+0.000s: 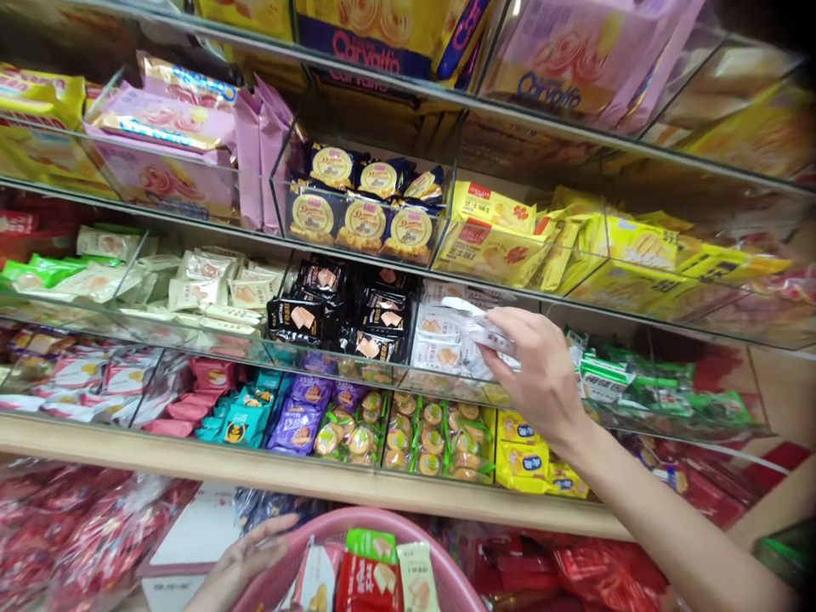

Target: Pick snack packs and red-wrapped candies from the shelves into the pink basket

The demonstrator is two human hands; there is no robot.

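Note:
My right hand point(535, 374) reaches into a clear shelf bin. Its thumb and fingers pinch a small white snack packet point(495, 337). Similar white packets point(439, 336) lie just to its left, with black wafer packets point(303, 314) in the bin beyond them. At the bottom, my left hand point(246, 561) is at the left side of a pink basket point(376, 520), its fingers stretched out by the rim. Inside the basket are a red packet point(371, 585), a green packet point(371, 544), a cream packet point(418, 578) and a white-and-pink packet point(317, 578).
Clear-fronted shelves rise in tiers. Above are dark blue round-cookie packs point(363, 217), yellow packs point(497, 234) and purple bags point(172, 161). The tier below holds purple packets point(298, 421) and green-edged cookie packs point(432, 438). A wooden ledge point(357, 484) runs over red bags point(95, 544).

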